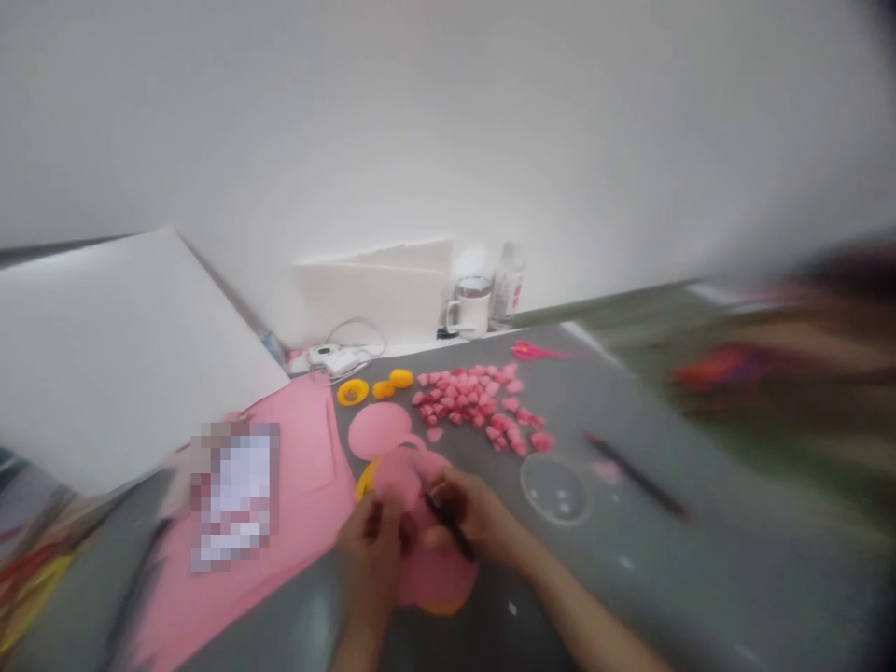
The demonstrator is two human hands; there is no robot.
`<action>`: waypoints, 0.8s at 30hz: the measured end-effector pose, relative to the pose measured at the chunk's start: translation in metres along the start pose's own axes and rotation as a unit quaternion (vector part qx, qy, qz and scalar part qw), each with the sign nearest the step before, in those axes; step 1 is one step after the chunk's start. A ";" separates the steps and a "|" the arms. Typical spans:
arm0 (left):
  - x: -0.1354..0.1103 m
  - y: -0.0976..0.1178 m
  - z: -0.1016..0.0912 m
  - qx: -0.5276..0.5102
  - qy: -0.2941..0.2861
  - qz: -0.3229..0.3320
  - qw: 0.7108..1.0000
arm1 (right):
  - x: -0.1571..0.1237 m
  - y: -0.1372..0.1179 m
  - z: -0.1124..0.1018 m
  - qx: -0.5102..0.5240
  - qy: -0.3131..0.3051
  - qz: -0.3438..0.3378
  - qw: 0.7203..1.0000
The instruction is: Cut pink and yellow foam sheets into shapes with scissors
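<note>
My left hand [374, 541] is closed, its thumb and fingers pinching the near edge of a round pink paper piece [398, 474]. In my right hand [472, 513] is a dark slim tool [449, 525], its tip near the paper; blur hides its exact kind. Under both hands lie more pink paper circles [430, 583], with yellow paper [452, 599] showing beneath their edge. Another pink circle [379, 429] rests flat just beyond my hands. Several small folded pink paper pieces [466, 397] are heaped farther back on the grey table [602, 579].
Large pink sheets [308, 504] carry a pixelated item [238, 495] at left, below a tilted white board [133, 345]. A clear round lid [555, 488] and a dark pen [640, 478] lie right. Yellow rolls [353, 392], pink scissors [532, 351], a mug [472, 308] and a bottle [508, 289] stand behind.
</note>
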State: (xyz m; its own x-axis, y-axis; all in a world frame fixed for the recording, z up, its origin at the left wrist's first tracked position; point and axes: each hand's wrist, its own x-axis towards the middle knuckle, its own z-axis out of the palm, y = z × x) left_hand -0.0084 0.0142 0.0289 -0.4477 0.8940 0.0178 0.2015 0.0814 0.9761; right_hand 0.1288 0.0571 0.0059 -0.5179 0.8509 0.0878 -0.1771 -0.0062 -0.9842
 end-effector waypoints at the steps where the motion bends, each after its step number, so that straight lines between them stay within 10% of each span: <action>1: 0.000 0.001 0.000 -0.013 0.002 -0.009 1.000 | 0.000 -0.001 -0.001 -0.011 0.003 0.005 1.000; 24: -0.001 0.003 0.002 -0.015 -0.058 -0.026 0.998 | -0.001 -0.005 0.000 -0.049 0.020 -0.002 0.999</action>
State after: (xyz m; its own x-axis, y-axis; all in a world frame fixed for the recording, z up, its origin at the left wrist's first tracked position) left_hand -0.0055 0.0148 0.0311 -0.3522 0.9342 -0.0564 0.1538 0.1172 0.9811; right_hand 0.1302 0.0563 0.0106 -0.4840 0.8707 0.0871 -0.0957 0.0463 -0.9943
